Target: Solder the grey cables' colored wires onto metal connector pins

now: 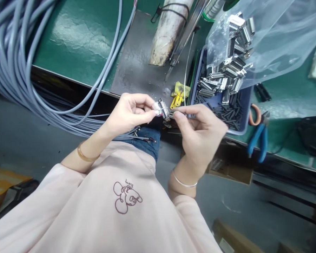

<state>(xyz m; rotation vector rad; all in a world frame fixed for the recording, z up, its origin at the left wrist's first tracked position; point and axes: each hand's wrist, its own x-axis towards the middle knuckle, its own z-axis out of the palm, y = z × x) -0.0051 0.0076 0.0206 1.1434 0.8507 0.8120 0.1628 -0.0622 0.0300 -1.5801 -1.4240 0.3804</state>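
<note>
My left hand (130,112) pinches a small metal D-sub connector (163,109) between thumb and fingers, just in front of the bench edge. My right hand (200,131) is closed beside it, its thumb and forefinger pinched against the connector's right side, on something thin I cannot make out. A thin grey cable (137,135) with bared ends runs under my left hand across my lap. Both wrists wear bangles.
A blue tray (238,128) holds black sleeves and metal connectors spilling from a clear plastic bag (274,38). A soldering iron stand (168,31) sits on a dark mat (137,66). Coiled grey cables (13,59) hang left. Blue-handled pliers (260,138) and a yellow clip (177,96) lie nearby.
</note>
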